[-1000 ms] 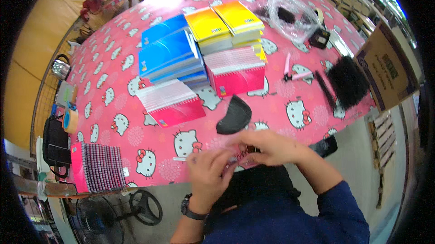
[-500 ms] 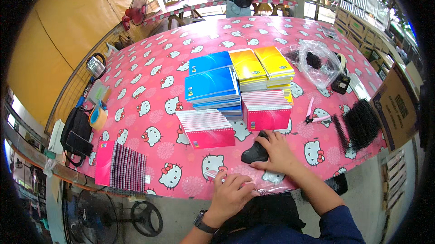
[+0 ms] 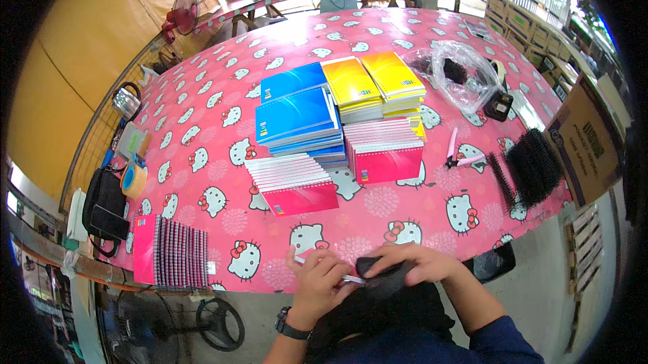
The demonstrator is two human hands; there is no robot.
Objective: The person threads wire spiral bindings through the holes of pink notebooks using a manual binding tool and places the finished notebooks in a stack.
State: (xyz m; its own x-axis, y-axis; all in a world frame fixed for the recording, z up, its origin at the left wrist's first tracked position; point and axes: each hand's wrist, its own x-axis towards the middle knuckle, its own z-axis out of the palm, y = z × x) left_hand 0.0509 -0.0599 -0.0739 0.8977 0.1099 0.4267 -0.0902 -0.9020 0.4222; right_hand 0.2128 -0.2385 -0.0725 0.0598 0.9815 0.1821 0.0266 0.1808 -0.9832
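Black curved pad (image 3: 364, 263) has moved from beside the pink notebook stack (image 3: 388, 163) to the near edge of the tabletop (image 3: 364, 219), where the R hand (image 3: 422, 261), half closed, holds it w/ fingers bent over its top. L hand (image 3: 320, 276) is curled almost closed around a thin white strip (image 3: 356, 279), exact kind can't tell, prob. to keep it steady, & the pad is prob. brought this close bc both hands can meet there. Pad lies just right of L fingertips & under R fingers; whether it touches the strip, can't tell.
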